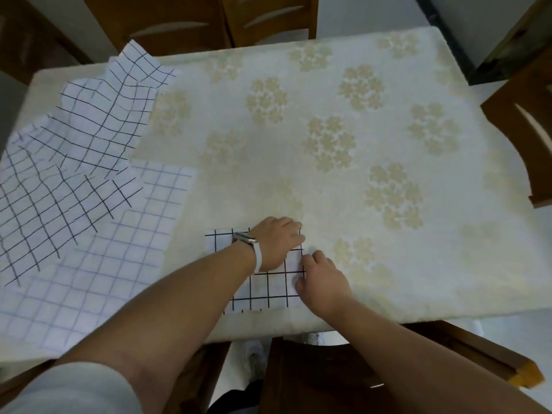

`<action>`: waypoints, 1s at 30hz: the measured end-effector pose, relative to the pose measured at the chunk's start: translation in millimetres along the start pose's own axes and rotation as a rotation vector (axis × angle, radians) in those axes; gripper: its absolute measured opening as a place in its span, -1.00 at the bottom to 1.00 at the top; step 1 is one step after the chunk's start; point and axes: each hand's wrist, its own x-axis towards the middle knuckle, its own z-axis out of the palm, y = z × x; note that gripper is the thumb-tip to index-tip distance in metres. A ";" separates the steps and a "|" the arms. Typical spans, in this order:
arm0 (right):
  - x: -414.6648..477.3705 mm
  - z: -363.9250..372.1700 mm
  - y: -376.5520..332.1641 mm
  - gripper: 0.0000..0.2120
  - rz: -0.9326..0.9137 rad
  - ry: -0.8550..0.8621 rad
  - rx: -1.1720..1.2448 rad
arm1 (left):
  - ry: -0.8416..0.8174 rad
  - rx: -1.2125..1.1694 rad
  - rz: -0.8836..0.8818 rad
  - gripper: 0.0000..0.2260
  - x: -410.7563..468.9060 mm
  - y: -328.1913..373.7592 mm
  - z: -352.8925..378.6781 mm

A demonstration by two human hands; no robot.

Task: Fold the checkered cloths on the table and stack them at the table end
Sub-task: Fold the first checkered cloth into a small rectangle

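Observation:
A small folded checkered cloth [265,289], white with black grid lines, lies near the table's front edge. My left hand [279,243], a watch on its wrist, rests on the cloth's upper right part with the fingers pressing down. My right hand [321,279] holds the cloth's right edge, fingers curled at the hem. Several unfolded checkered cloths [98,121] lie overlapping along the left side of the table, the nearest one [119,249] with faint lines, its end hanging over the front edge.
The table [358,130] wears a cream cloth with pale floral clusters. Wooden chairs stand at the far side [185,22], at the right [519,135] and just below the front edge [328,375].

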 end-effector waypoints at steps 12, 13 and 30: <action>-1.4 11.5 -5.9 -0.67 0.181 0.006 0.298 | -0.202 0.288 0.266 -0.75 31.2 -2.2 -22.7; -0.4 11.4 -6.3 -0.68 0.201 0.009 0.316 | -0.205 0.292 0.278 -0.74 30.9 -2.7 -22.1; 5.6 -42.0 1.1 -0.90 0.266 0.193 0.330 | 0.033 0.289 0.144 -0.83 4.2 -30.3 -78.7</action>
